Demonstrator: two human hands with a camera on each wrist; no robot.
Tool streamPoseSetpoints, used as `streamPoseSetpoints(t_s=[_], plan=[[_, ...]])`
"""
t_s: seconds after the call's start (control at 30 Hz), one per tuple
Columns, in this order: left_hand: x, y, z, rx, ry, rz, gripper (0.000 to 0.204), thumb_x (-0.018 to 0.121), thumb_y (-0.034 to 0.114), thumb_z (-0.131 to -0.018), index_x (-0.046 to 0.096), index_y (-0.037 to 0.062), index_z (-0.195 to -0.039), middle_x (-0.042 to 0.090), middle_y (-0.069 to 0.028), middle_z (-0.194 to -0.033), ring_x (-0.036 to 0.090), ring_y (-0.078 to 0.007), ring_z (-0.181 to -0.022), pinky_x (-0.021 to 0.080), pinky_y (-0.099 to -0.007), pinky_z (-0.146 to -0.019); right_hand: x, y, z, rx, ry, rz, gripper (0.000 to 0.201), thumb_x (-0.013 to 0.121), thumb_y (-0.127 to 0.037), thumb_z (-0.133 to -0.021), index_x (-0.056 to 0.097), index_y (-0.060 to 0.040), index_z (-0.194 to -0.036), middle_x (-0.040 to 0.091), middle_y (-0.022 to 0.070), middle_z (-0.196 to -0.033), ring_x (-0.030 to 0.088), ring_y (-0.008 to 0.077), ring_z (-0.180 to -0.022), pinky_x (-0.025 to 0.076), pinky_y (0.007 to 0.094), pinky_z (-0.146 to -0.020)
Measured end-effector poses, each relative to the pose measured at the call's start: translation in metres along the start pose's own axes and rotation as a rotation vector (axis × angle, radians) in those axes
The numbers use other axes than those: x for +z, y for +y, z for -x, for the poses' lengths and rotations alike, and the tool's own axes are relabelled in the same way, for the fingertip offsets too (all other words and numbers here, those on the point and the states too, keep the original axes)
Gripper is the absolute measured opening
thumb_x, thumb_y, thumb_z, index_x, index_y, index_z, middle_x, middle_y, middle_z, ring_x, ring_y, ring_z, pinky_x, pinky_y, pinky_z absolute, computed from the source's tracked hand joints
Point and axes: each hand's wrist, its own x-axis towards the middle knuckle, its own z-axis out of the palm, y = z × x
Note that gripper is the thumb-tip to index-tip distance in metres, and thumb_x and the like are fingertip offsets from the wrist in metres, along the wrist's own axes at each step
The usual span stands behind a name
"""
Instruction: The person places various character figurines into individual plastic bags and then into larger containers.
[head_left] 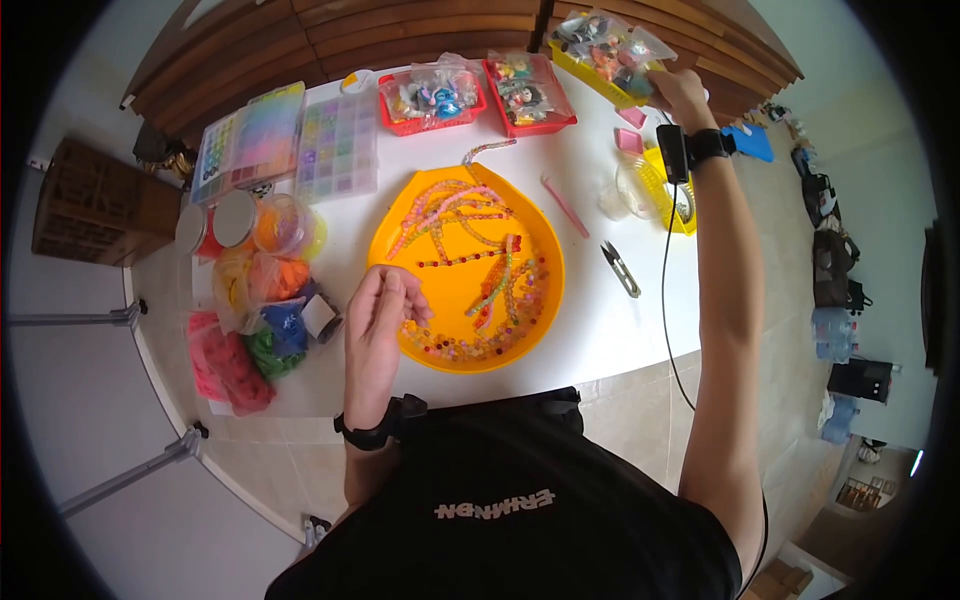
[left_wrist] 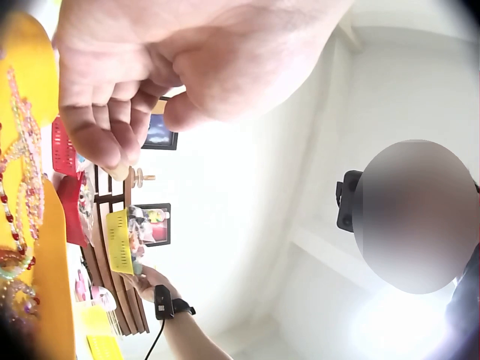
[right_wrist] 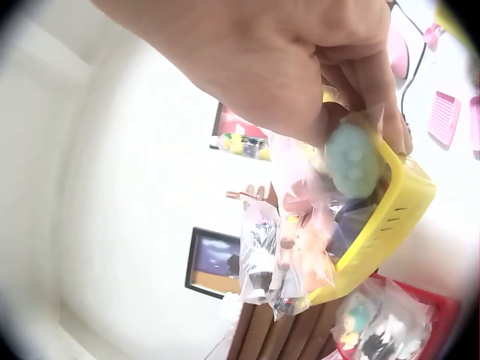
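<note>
My left hand point(head_left: 378, 315) hovers at the left edge of the orange tray point(head_left: 450, 295), fingers loosely curled; nothing shows between them in the left wrist view. Bead strings point(head_left: 440, 215) lie in the tray, with loose beads point(head_left: 470, 349) along its near side. At the back right, my right hand point(head_left: 682, 90) grips the end of a yellow basket point(head_left: 592, 80). In the right wrist view, its fingers reach over the basket's rim point(right_wrist: 397, 214) beside a pale blue bagged piece point(right_wrist: 352, 161). Bagged figures point(right_wrist: 307, 244) fill the basket; the thumb is partly hidden.
Two red baskets point(head_left: 432, 125) of bagged pieces stand behind the tray. Bead cases point(head_left: 338, 150), jars point(head_left: 235, 220) and coloured bags point(head_left: 235, 365) are on the left. Right of the tray lie a pink tool point(head_left: 566, 207), snips point(head_left: 620, 270) and a smaller yellow basket point(head_left: 683, 215).
</note>
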Motion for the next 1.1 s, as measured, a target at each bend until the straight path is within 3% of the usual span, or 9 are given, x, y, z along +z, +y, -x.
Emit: streamPoseSetpoints(t_s=[0.07, 0.1, 0.3, 0.5, 0.53, 0.63, 0.87, 1.03, 1.1], plan=[[-0.004, -0.001, 0.002, 0.007, -0.019, -0.021, 0.027, 0.042, 0.023, -0.112, 0.056, 0.0046, -0.100, 0.059, -0.0034, -0.087, 0.059, -0.0100, -0.079, 0.047, -0.0260, -0.072, 0.016, 0.048, -0.050, 0.051, -0.024, -0.207, 0.026, 0.074, -0.016, -0.086, 0.071, 0.0068, -0.099, 0.073, 0.0118, -0.090, 0.073, 0.0197, -0.069, 0.059, 0.0288, -0.057], [-0.005, -0.001, 0.002, 0.012, -0.026, -0.032, 0.026, 0.041, 0.023, -0.113, 0.056, 0.0053, -0.101, 0.058, -0.0030, -0.087, 0.058, -0.0097, -0.079, 0.046, -0.0259, -0.072, 0.017, 0.065, -0.067, 0.041, -0.085, -0.200, 0.029, 0.075, -0.014, -0.086, 0.069, 0.0053, -0.106, 0.074, 0.0126, -0.097, 0.076, 0.0230, -0.074, 0.063, 0.0311, -0.061], [-0.013, -0.002, 0.004, 0.023, -0.004, -0.019, 0.025, 0.043, 0.023, -0.112, 0.056, 0.0050, -0.099, 0.058, -0.0037, -0.087, 0.058, -0.0105, -0.079, 0.047, -0.0264, -0.072, 0.030, 0.088, -0.086, 0.115, 0.003, 0.147, 0.026, 0.074, -0.014, -0.085, 0.071, 0.0028, -0.104, 0.074, 0.0119, -0.089, 0.075, 0.0227, -0.076, 0.061, 0.0322, -0.060], [-0.010, 0.003, 0.004, 0.007, 0.026, 0.002, 0.021, 0.049, 0.019, -0.110, 0.056, 0.0021, -0.098, 0.059, -0.0032, -0.084, 0.059, -0.0098, -0.077, 0.048, -0.0248, -0.071, 0.041, 0.186, -0.169, -0.050, -0.071, 0.277, 0.029, 0.075, -0.014, -0.077, 0.071, 0.0037, -0.099, 0.074, 0.0185, -0.099, 0.074, 0.0302, -0.082, 0.060, 0.0367, -0.061], [-0.010, 0.002, 0.004, 0.006, 0.022, 0.003, 0.021, 0.050, 0.018, -0.110, 0.056, 0.0019, -0.099, 0.059, -0.0032, -0.084, 0.059, -0.0097, -0.077, 0.048, -0.0247, -0.071, 0.047, 0.162, -0.134, 0.113, -0.061, -0.050, 0.031, 0.074, -0.017, -0.080, 0.069, 0.0029, -0.103, 0.073, 0.0192, -0.099, 0.074, 0.0293, -0.079, 0.061, 0.0361, -0.061], [-0.013, -0.002, 0.003, 0.004, 0.006, -0.012, 0.020, 0.051, 0.019, -0.109, 0.057, 0.0012, -0.102, 0.060, -0.0029, -0.085, 0.059, -0.0094, -0.077, 0.049, -0.0247, -0.071, 0.051, 0.143, -0.108, 0.241, -0.170, -0.211, 0.030, 0.073, -0.017, -0.082, 0.068, 0.0029, -0.104, 0.072, 0.0192, -0.099, 0.074, 0.0287, -0.077, 0.061, 0.0364, -0.061], [-0.013, -0.006, 0.002, 0.024, -0.016, -0.056, 0.021, 0.053, 0.020, -0.108, 0.057, 0.0003, -0.101, 0.061, -0.0031, -0.084, 0.060, -0.0094, -0.077, 0.050, -0.0250, -0.072, 0.043, 0.135, -0.089, 0.338, -0.375, -0.247, 0.028, 0.070, -0.018, -0.087, 0.066, 0.0031, -0.105, 0.071, 0.0193, -0.097, 0.073, 0.0271, -0.072, 0.062, 0.0371, -0.060], [-0.011, -0.009, 0.003, 0.013, -0.030, -0.118, 0.019, 0.056, 0.018, -0.107, 0.057, -0.0005, -0.103, 0.062, -0.0034, -0.085, 0.061, -0.0088, -0.079, 0.050, -0.0249, -0.073, 0.031, 0.105, -0.045, 0.418, -0.370, -0.202, 0.027, 0.068, -0.018, -0.090, 0.067, 0.0030, -0.106, 0.072, 0.0189, -0.093, 0.074, 0.0269, -0.070, 0.062, 0.0362, -0.062], [-0.011, -0.012, 0.003, 0.015, -0.032, -0.117, 0.018, 0.057, 0.017, -0.106, 0.057, -0.0008, -0.103, 0.062, -0.0036, -0.086, 0.060, -0.0085, -0.079, 0.050, -0.0247, -0.073, 0.029, 0.101, -0.037, 0.338, -0.390, -0.158, 0.028, 0.067, -0.020, -0.090, 0.069, 0.0030, -0.106, 0.073, 0.0199, -0.090, 0.074, 0.0269, -0.069, 0.062, 0.0362, -0.062]])
